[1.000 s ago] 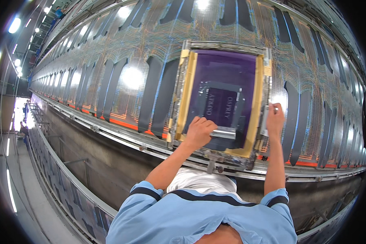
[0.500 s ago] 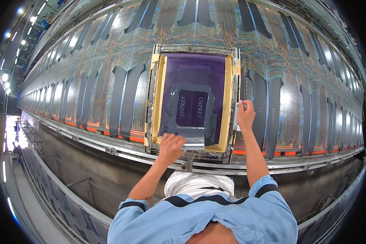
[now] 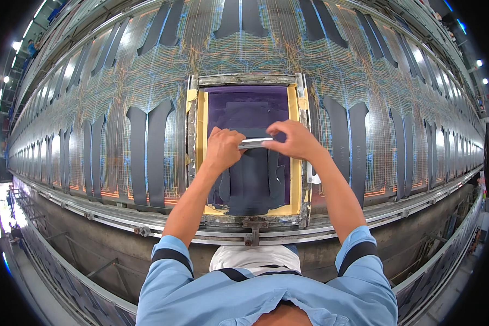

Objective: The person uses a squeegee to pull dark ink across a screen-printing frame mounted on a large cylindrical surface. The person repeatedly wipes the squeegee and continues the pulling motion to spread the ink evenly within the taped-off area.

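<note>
In front of me lies a screen-printing frame with a purple mesh, edged inside with yellow tape. Over the middle of the mesh, my left hand is closed on the left end of a short metal squeegee. My right hand is at its right end, thumb on the near side and curled fingers on the far side, with a small gap showing between them. Dark grey ink is spread over the near half of the mesh, covering the middle, with thicker ridges along both sides.
The frame rests on a long table marked with many coloured lines. Paired dark grey cut pieces lie in rows on both sides and beyond. A metal rail with a stop runs along the near edge.
The squeegee has moved from the near end to the middle of the mesh. My right hand has left the frame's right side for the squeegee. Ink now covers the lettered window.
</note>
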A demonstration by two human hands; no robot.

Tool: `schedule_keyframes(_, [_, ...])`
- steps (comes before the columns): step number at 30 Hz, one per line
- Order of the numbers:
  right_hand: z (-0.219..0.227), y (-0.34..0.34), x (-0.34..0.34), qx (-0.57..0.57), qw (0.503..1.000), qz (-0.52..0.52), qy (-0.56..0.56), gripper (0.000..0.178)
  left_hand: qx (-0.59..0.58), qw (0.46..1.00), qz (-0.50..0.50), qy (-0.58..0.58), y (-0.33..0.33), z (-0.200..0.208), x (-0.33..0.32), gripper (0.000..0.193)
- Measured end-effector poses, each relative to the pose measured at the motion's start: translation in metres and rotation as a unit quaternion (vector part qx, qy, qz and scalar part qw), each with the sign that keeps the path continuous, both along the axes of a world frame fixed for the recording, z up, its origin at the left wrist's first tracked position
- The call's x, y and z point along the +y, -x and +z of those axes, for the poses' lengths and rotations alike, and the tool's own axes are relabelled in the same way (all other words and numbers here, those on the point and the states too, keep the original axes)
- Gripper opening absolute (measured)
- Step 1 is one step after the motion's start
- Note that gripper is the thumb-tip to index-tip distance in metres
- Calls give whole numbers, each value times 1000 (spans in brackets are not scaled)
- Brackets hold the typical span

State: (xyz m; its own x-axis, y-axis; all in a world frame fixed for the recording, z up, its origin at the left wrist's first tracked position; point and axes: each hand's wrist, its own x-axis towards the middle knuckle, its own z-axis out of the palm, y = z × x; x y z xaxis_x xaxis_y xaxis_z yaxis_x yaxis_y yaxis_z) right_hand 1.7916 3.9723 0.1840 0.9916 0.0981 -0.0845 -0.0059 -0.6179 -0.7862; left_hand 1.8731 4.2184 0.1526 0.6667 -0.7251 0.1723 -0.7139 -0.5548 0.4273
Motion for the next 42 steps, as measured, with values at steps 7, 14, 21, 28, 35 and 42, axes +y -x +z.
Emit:
schedule_keyframes(7, [-58,-50,32,-26,971,47,232,24,35,998,-21,-42,-54,-29,-11,13])
schedule_keyframes(14, [-63,108,91,-64,978,84,179,27,76,996,-34,-44,109,-20,52,24])
schedule_keyframes(21, [-51,-8,43,-47,960,78,266,14,-18,998,-47,-34,-6,-26,3,7])
schedule_keyframes(28, [-63,0,48,-23,964,65,255,21,-17,999,-39,-6,1,-42,2,6])
schedule_keyframes(35, [-22,102,64,46,998,40,23,46,-2,1000,5,1,140,-24,60,32])
schedule_keyframes(42, [-124,99,-36,-69,891,-425,144,34,9,1000,-3,-7,144,-15,62,37])
